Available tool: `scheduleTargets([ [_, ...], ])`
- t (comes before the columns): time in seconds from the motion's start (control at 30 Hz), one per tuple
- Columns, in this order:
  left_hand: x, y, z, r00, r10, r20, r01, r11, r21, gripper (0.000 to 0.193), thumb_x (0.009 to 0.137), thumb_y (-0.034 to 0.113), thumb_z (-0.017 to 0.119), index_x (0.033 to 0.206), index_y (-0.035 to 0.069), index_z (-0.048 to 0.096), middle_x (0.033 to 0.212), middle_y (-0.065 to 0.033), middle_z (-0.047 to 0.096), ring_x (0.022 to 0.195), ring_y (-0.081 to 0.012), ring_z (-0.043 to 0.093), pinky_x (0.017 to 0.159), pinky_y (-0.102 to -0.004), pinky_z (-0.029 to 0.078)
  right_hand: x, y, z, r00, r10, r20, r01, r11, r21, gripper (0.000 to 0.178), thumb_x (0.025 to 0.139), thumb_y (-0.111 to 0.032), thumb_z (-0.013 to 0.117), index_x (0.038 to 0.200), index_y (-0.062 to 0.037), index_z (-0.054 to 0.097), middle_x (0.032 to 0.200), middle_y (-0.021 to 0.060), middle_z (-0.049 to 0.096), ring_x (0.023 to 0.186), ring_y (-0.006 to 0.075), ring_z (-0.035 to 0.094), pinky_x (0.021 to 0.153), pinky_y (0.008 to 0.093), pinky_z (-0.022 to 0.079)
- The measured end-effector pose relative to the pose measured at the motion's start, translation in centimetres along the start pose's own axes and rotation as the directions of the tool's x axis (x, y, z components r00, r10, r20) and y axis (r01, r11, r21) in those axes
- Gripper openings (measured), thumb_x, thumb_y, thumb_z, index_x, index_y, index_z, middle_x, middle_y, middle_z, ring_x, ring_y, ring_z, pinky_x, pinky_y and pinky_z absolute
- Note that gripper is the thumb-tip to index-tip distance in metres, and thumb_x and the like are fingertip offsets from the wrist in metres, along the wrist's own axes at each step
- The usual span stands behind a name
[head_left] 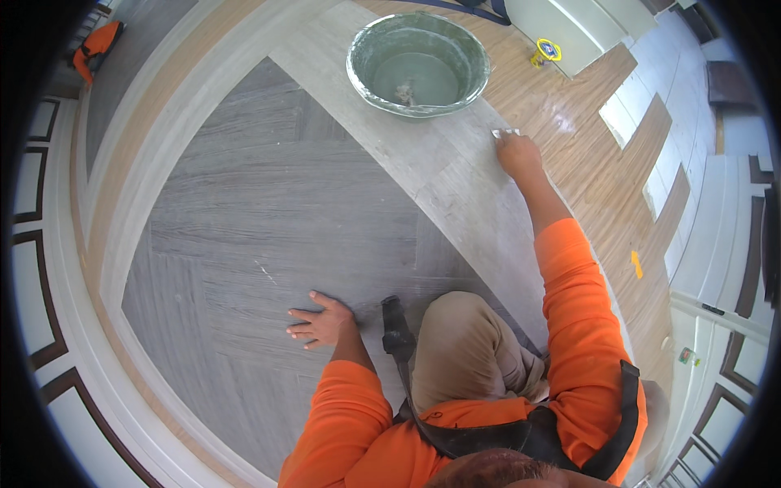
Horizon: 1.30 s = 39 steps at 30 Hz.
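My left hand (320, 320) lies flat on the dark grey wood-look floor (285, 195), fingers spread, with nothing in it. My right arm is stretched far forward over the pale grey floor strip (464, 187). At its end my right hand (519, 154) is closed on a small whitish piece (505, 132), held against the floor; its kind is too small to make out. Just beyond and left of that hand stands a round green basin (482, 71), its walls streaked with pale residue. Murky water (431, 75) fills its bottom, and a greyish lump (404, 93) sits there.
Brown wood-look planks (586, 146) end in a stepped edge on the right, beside white tiles (671, 122). A yellow roll-like object (547, 52) stands at the back near a white panel (561, 24). Another person in orange (99, 45) is at the far left.
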<state>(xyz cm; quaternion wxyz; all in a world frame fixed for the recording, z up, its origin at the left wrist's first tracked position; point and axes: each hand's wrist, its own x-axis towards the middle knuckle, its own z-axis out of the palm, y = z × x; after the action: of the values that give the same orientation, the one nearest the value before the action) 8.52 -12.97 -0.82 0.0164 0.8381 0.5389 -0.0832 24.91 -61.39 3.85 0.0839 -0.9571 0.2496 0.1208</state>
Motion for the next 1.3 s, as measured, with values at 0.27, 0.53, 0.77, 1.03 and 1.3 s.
scheduleTargets([
  [0.27, 0.3, -0.3, 0.7, 1.000, -0.014, -0.016, 0.014, 1.000, 0.001, 0.095, 0.102, 0.081, 0.026, 0.174, 0.019, 0.020, 0.179, -0.0266, 0.010, 0.168, -0.0353, 0.007, 0.132, -0.0621, 0.007, -0.1, -1.0, -0.8, 1.000, 0.011, 0.001, -0.011, 1.000, -0.021, 0.037, 0.107, -0.034, 0.056, 0.132, -0.0129, 0.074, 0.126, 0.0201, 0.074, 0.120, 0.0386, 0.070, 0.101, 0.0506, 0.057],
  [0.53, 0.3, -0.4, 1.1, 0.998, -0.010, -0.058, 0.009, 1.000, -0.008, 0.094, 0.102, 0.081, 0.026, 0.173, 0.019, 0.023, 0.178, -0.0259, 0.012, 0.167, -0.0355, 0.010, 0.132, -0.0624, 0.008, -0.2, -0.8, -1.0, 1.000, -0.005, -0.006, 0.005, 1.000, -0.007, 0.037, 0.108, -0.034, 0.054, 0.132, -0.0123, 0.073, 0.125, 0.0196, 0.075, 0.120, 0.0379, 0.069, 0.103, 0.0498, 0.057],
  [0.77, -0.5, 0.1, -0.3, 1.000, 0.001, 0.004, -0.001, 1.000, 0.002, 0.094, 0.104, 0.079, 0.023, 0.174, 0.016, 0.019, 0.178, -0.0278, 0.009, 0.168, -0.0369, 0.006, 0.132, -0.0619, 0.005, 0.1, 0.3, -0.7, 0.999, -0.023, -0.025, 0.023, 1.000, 0.000, 0.038, 0.108, -0.035, 0.055, 0.133, -0.0140, 0.073, 0.125, 0.0200, 0.074, 0.120, 0.0379, 0.069, 0.103, 0.0495, 0.056],
  [1.03, -0.2, 0.1, -0.2, 1.000, -0.008, 0.003, 0.008, 1.000, 0.007, 0.093, 0.104, 0.079, 0.024, 0.174, 0.018, 0.019, 0.178, -0.0274, 0.010, 0.168, -0.0362, 0.007, 0.133, -0.0614, 0.006, -0.7, -0.3, -0.3, 1.000, 0.001, -0.030, 0.000, 1.000, 0.024, 0.038, 0.108, -0.036, 0.056, 0.132, -0.0131, 0.074, 0.124, 0.0207, 0.075, 0.119, 0.0387, 0.070, 0.102, 0.0502, 0.056],
  [1.3, 0.0, -0.1, 0.0, 1.000, -0.016, -0.006, 0.016, 0.999, 0.029, 0.094, 0.103, 0.080, 0.023, 0.174, 0.018, 0.019, 0.178, -0.0267, 0.011, 0.168, -0.0360, 0.008, 0.132, -0.0622, 0.007, -0.3, -1.3, -0.1, 1.000, 0.018, 0.018, -0.018, 1.000, 0.002, 0.040, 0.108, -0.038, 0.055, 0.131, -0.0119, 0.075, 0.126, 0.0186, 0.075, 0.120, 0.0386, 0.070, 0.103, 0.0502, 0.056],
])
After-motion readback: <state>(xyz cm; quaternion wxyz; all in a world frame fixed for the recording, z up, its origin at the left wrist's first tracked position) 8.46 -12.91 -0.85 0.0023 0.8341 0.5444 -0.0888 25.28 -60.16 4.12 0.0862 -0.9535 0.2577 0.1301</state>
